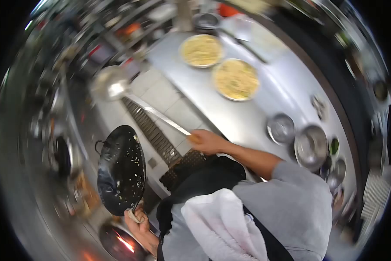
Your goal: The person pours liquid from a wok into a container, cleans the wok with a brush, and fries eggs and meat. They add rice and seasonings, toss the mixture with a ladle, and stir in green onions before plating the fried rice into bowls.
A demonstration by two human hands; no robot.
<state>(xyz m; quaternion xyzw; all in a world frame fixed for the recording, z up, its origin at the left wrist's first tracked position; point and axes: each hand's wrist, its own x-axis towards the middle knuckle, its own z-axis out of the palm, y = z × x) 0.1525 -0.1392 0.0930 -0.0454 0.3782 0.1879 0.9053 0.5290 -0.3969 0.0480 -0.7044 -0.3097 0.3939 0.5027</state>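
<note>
My left hand (139,222) is closed on the near side of a black wok (121,174), with a folded cloth (134,215) in the grip. The wok is tilted up, its inside showing and dotted with small pale food bits. My right hand (206,141), in front of my body, is wrapped round the wooden end of a long-handled metal ladle (158,115). The ladle's round bowl is blurred and points away to the upper left, beyond the wok.
A fire glows in a burner (123,243) below my left hand. On the steel table (191,85) to the right stand two plates of yellowish food (236,79) and several metal bowls (310,147). A floor grate (149,128) runs between stove and table.
</note>
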